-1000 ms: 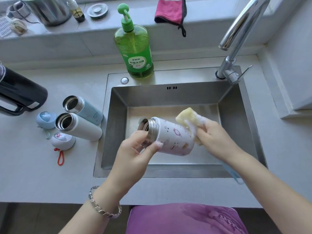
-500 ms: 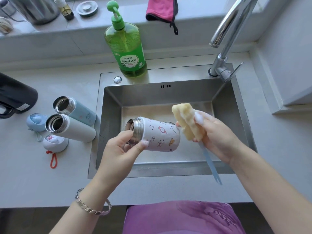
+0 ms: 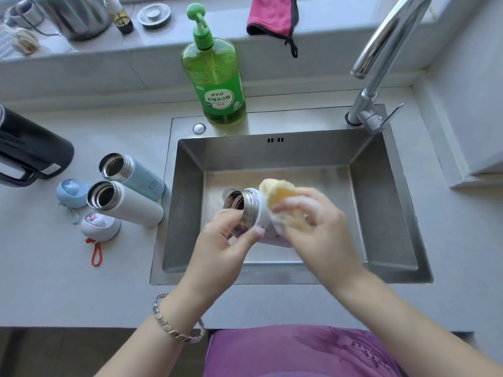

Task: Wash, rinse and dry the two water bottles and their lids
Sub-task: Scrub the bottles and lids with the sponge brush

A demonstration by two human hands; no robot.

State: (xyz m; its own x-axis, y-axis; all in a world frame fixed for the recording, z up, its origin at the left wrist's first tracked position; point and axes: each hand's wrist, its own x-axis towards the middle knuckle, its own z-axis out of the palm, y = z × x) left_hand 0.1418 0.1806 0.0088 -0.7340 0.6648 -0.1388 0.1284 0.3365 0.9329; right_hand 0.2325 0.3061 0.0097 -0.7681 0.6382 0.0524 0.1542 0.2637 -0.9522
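Over the sink [image 3: 272,277], left hand [image 3: 226,240] grips white steel-rimmed bottle [image 3: 253,213], right hand [image 3: 321,235] soapy sponge [image 3: 277,191]

Your left hand [image 3: 226,240], a silver chain bracelet [image 3: 174,319] on its wrist, curls its fingers round the steel neck of the small white bottle [image 3: 250,210]. Your right hand [image 3: 318,229], forearm angled in from the lower right, pinches a soapy yellow sponge [image 3: 276,190] against the bottle's side.

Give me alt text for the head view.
Over a sink, the left hand holds a small white bottle by its mouth while the right hand rubs it with a soapy sponge. A blue bottle and a taller white bottle sit open beside the sink.
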